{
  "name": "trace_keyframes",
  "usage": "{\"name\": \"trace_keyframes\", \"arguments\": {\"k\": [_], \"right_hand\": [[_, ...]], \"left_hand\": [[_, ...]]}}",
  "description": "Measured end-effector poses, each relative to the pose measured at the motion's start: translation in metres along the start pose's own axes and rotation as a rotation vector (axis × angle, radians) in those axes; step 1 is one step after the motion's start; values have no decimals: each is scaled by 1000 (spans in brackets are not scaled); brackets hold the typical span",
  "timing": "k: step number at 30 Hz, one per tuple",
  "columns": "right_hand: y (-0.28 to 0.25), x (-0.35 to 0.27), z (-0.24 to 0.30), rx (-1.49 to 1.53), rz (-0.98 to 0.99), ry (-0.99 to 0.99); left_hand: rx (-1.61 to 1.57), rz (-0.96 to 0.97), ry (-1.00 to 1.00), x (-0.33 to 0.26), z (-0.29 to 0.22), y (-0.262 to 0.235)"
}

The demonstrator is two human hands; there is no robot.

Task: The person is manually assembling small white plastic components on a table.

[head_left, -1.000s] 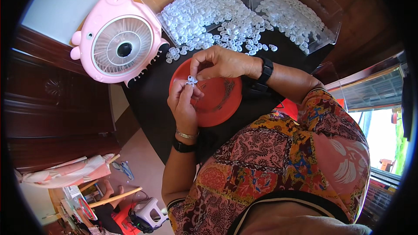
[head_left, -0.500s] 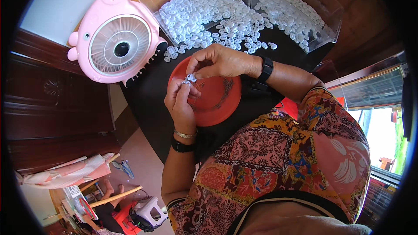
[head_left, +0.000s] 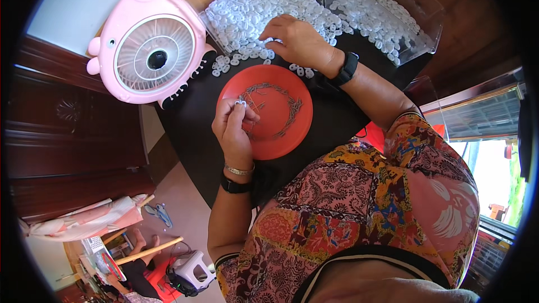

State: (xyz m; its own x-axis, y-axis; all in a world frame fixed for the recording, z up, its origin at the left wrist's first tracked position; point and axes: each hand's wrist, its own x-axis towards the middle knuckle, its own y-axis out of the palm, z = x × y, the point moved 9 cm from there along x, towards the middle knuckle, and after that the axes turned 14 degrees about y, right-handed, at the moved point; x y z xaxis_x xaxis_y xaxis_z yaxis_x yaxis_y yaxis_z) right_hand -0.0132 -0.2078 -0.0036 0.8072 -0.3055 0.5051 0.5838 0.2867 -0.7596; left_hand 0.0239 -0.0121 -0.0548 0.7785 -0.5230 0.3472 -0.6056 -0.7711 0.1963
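Between the thumb and fingers of my left hand (head_left: pixel 233 126) is a small white plastic piece (head_left: pixel 241 102), with thin metal pins partly visible beside the fingers. That hand is over the left side of a round red plate (head_left: pixel 269 148). Scattered in a ring on the plate are several slender grey metal pins (head_left: pixel 294 109). My right hand (head_left: pixel 303 45) is above the near edge of a heap of white oval two-holed plastic pieces (head_left: pixel 255 8), its thumb and fingers apart. A few loose white pieces (head_left: pixel 301 70) lie on the black tabletop below its palm.
A pink animal-shaped fan (head_left: pixel 157 59) stands at the left of the black table (head_left: pixel 196 157). At the back right, a clear plastic bin (head_left: pixel 426 39) holds more white pieces. On the floor at lower left are scissors (head_left: pixel 160 213) and a white plastic stool (head_left: pixel 193 272).
My right hand has moved from beside my left hand, where it fingered white pieces, away to the heap, and its fingers have parted. My left hand has stayed over the plate.
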Motion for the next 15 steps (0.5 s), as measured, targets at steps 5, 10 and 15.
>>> {"name": "trace_keyframes", "arguments": {"k": [5,10,15], "right_hand": [[3,1,-26,-245,126,93],[4,3,-56,-344,296,219],[8,3,-55,-260,337,227]], "left_hand": [[3,20,7,1,-1,1],[30,12,-12,-1,-1,1],[37,11,-37,-2,4,0]]}}
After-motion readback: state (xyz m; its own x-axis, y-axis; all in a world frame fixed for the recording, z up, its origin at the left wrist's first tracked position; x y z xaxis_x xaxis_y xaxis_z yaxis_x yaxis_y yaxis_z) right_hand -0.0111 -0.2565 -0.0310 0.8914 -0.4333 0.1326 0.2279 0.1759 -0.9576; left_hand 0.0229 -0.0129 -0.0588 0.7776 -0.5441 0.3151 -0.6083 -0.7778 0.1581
